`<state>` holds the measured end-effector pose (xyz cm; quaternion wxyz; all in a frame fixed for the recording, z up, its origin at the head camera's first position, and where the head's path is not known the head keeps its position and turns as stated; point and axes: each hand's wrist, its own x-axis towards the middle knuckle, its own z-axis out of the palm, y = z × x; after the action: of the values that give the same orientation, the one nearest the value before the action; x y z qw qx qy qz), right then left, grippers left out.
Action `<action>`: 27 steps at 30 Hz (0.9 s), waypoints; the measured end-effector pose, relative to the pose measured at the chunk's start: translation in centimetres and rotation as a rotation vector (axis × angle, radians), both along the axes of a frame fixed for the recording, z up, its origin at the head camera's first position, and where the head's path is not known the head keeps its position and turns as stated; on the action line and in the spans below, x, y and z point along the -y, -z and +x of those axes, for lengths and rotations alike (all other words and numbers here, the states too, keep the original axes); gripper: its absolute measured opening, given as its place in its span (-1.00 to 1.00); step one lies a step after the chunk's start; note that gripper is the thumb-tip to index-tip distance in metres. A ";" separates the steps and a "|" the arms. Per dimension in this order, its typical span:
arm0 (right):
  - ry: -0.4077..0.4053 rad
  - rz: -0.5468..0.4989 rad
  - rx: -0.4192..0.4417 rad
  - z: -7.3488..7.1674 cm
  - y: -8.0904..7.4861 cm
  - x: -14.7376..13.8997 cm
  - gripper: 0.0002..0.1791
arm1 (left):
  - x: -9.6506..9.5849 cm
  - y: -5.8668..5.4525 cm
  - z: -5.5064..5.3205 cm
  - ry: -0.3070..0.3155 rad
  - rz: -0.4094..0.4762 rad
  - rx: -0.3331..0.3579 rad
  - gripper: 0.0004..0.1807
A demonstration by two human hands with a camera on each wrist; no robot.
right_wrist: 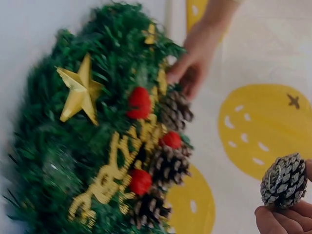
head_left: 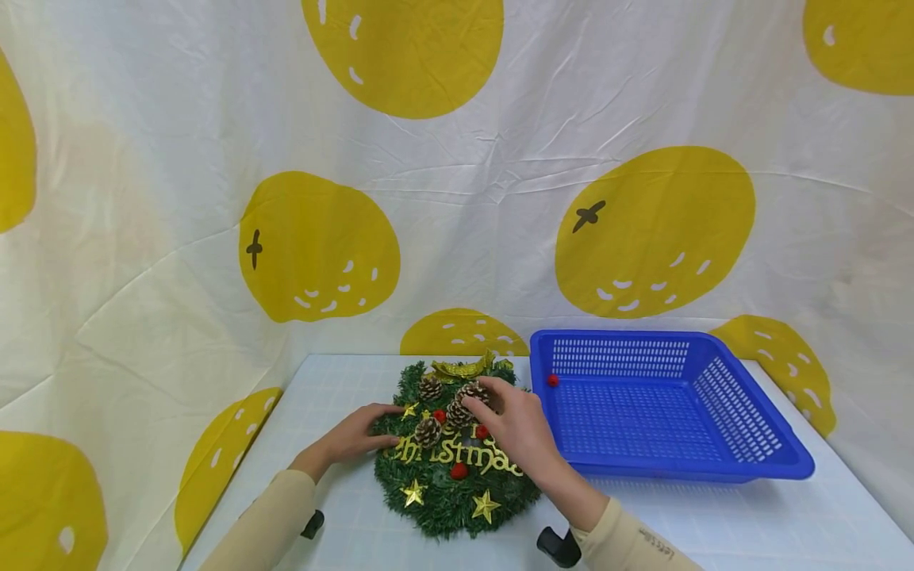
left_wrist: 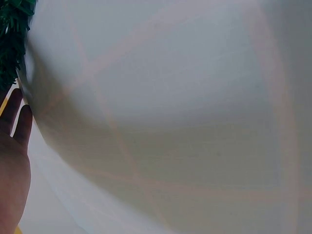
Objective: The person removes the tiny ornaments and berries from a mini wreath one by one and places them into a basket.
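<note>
A green Christmas wreath [head_left: 410,480] lies on the table, bearing gold "christmas" lettering [head_left: 457,454], gold stars [head_left: 485,506], red balls [head_left: 459,471] and brown pine cones [head_left: 428,432]. My right hand [head_left: 520,422] is over its upper right part and pinches a pale-tipped pine cone [right_wrist: 284,181] between thumb and fingers. In the right wrist view this cone is raised off the wreath, apart from the cones fixed there. My left hand [head_left: 360,432] rests at the wreath's left edge, fingers extended against the greenery; the left wrist view catches only part of it.
A blue plastic basket [head_left: 671,468] stands right of the wreath, with a small red ball [head_left: 553,381] at its left inner side. A gold ribbon [head_left: 460,369] tops the wreath. Behind the table [head_left: 343,531] hangs a white cloth [head_left: 493,262] with yellow fruit prints.
</note>
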<state>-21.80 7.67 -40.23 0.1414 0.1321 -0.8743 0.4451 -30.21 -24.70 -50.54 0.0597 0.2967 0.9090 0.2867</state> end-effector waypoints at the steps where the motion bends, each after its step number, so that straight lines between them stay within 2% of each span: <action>1: 0.004 -0.005 0.002 -0.1 -0.3 -0.2 -0.46 | 0.0 0.0 0.0 0.000 0.000 -0.001 -0.33; 13: 0.037 -0.109 0.021 -2.2 -3.5 -2.9 -0.42 | 0.0 0.0 0.1 -0.004 -0.005 0.000 -0.33; 27: 0.145 -0.078 0.057 -5.1 -5.7 -6.7 -0.35 | 0.1 0.3 -0.2 0.000 -0.008 -0.013 -0.34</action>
<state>-26.94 14.37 -34.50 0.1533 0.0500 -0.8672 0.4712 -30.39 -24.75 -50.79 0.0550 0.2984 0.9104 0.2811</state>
